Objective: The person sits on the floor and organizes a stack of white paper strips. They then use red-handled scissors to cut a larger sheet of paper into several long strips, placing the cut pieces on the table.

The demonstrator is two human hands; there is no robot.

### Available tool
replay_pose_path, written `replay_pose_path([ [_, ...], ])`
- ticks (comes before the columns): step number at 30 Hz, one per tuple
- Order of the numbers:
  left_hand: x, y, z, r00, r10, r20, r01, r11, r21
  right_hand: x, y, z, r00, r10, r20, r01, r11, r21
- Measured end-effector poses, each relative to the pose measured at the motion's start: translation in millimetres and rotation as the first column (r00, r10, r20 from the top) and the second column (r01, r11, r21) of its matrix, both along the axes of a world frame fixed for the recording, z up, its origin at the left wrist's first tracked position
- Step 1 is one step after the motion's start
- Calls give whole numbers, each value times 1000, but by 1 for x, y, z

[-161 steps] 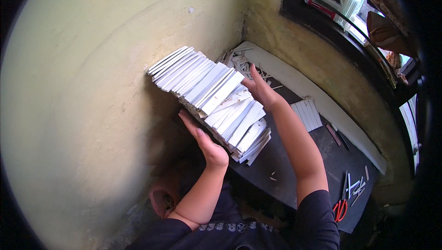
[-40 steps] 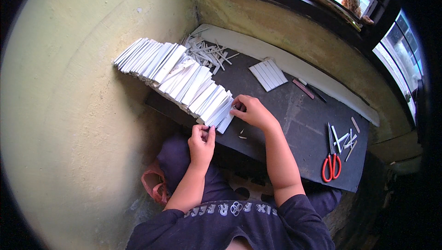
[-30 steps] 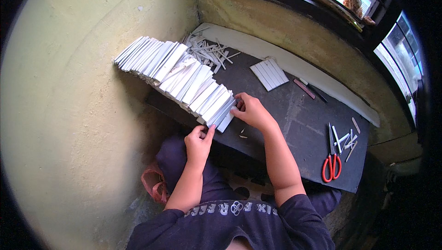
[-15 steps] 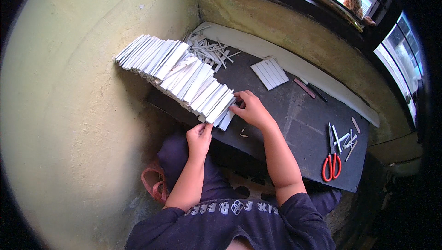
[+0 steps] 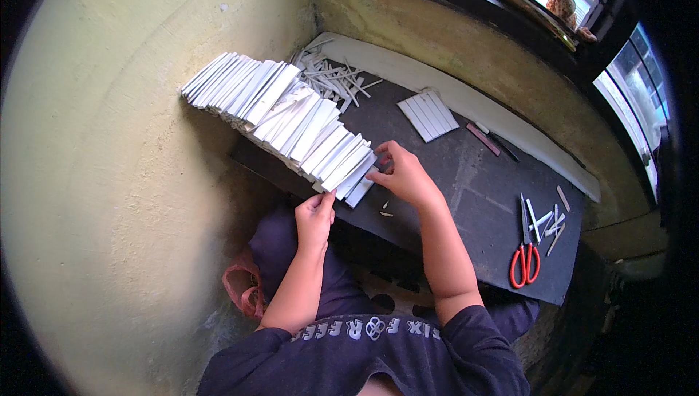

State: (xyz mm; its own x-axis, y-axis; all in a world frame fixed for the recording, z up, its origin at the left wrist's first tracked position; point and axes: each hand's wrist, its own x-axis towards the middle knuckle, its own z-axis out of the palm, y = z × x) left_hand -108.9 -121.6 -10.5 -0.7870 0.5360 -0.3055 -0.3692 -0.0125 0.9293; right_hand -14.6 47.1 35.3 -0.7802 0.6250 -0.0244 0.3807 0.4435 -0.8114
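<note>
A long leaning row of white flat slabs (image 5: 280,119) lies along the left side of a black work board (image 5: 466,199), against the yellowish wall. My left hand (image 5: 314,220) holds the near end of the row from below, fingers pressed on the last slabs. On the other side of that near end, my right hand (image 5: 402,174) pinches the corner of the last slabs. Both hands grip the same end of the stack.
A small set of white slabs (image 5: 428,115) lies flat mid-board. Loose white strips (image 5: 336,79) pile at the back corner. Red-handled scissors (image 5: 524,250) and short white offcuts (image 5: 547,220) lie at the right. A white ledge (image 5: 466,101) runs under the window.
About five seconds ago both hands held the stack up in the air; now it rests along the board. Over the last second the hands shifted only slightly at its near end.
</note>
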Motion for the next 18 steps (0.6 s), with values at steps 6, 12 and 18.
replay_pose_path([
  [6, 0, -1, 0, 999, 12, 39, -13, 1000, 16, 3, -2, -6, 988, 136, 69, -138, 990, 23],
  [12, 0, -1, 6, 998, 11, 69, -11, 1000, -8, 1, -6, -8, 990, 128, 64, -131, 990, 56],
  [18, 0, -1, 3, 998, 12, 57, -12, 1000, -1, 1, -7, -3, 989, 127, 75, -131, 990, 56],
])
